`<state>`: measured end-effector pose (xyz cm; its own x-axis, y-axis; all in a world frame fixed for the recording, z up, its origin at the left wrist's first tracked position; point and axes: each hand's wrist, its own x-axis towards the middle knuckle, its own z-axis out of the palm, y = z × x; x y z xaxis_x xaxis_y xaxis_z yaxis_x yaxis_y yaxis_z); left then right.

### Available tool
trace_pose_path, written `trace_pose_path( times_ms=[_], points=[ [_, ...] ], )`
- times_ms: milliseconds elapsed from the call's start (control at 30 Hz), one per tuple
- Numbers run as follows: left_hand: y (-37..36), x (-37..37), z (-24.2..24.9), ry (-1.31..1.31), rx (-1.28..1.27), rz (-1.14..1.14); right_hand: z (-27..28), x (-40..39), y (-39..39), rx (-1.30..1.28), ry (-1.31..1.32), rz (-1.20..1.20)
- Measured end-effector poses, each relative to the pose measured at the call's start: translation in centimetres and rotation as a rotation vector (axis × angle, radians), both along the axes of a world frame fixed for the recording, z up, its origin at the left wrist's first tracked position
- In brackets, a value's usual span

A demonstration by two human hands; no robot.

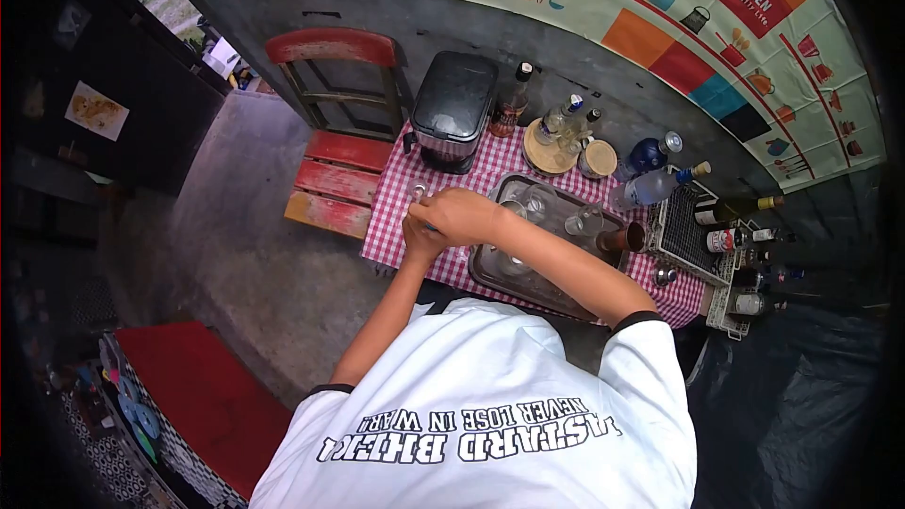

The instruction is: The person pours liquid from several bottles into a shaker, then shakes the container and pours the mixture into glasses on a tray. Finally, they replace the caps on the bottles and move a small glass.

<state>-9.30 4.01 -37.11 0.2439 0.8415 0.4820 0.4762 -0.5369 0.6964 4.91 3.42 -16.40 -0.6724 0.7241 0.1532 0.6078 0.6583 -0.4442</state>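
My right hand is closed and overlaps my left hand, which is closed just below it. Both are over the left part of a table with a red-and-white checked cloth. A small shiny, clear piece shows just past my fingers, and a bit of teal shows between the hands. I cannot tell what they grip, since the fingers cover most of it. Beside my right forearm lies a dark tray bearing several clear glasses and a copper-brown cup.
A black lidded bin stands at the table's back left, near a dark bottle. Clear bottles rest on a round wooden board. More bottles line a wire rack at right. A red wooden chair adjoins the table's left side.
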Motion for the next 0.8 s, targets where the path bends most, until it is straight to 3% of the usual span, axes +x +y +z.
trace_pose_path(
  times_ms=[67, 133, 300, 400, 467, 667, 733, 800],
  points=[
    [-0.1, 0.3, 1.9, -0.023, 0.011, 0.006, 1.1, -0.3, 0.4, -0.088, -0.127, -0.019],
    [-0.4, 0.5, 4.4, -0.051, -0.026, -0.002, 0.6, -0.9, 0.3, -0.018, -0.12, -0.063],
    [-0.7, 0.3, 3.2, -0.09, -0.017, -0.028, -1.4, -2.0, -0.1, 0.123, -0.148, -0.168],
    [0.0, 0.1, 2.9, -0.065, -0.027, -0.041, -2.9, -1.7, -0.2, 0.067, 0.054, -0.19],
    [-0.1, 0.0, 2.8, 0.003, -0.062, -0.051, -4.7, -1.7, 0.0, 0.221, 0.246, -0.214],
    [-0.1, -0.1, 2.5, 0.026, -0.075, -0.035, -5.0, -1.9, -0.8, 0.285, 0.382, -0.28],
    [0.0, 0.0, 1.1, 0.052, 0.113, 0.059, -5.1, -2.1, -0.8, 0.311, 0.431, -0.304],
    [0.0, -0.2, 0.0, 0.062, 0.068, 0.046, -5.2, -2.3, -0.9, 0.335, 0.478, -0.324]
  ],
)
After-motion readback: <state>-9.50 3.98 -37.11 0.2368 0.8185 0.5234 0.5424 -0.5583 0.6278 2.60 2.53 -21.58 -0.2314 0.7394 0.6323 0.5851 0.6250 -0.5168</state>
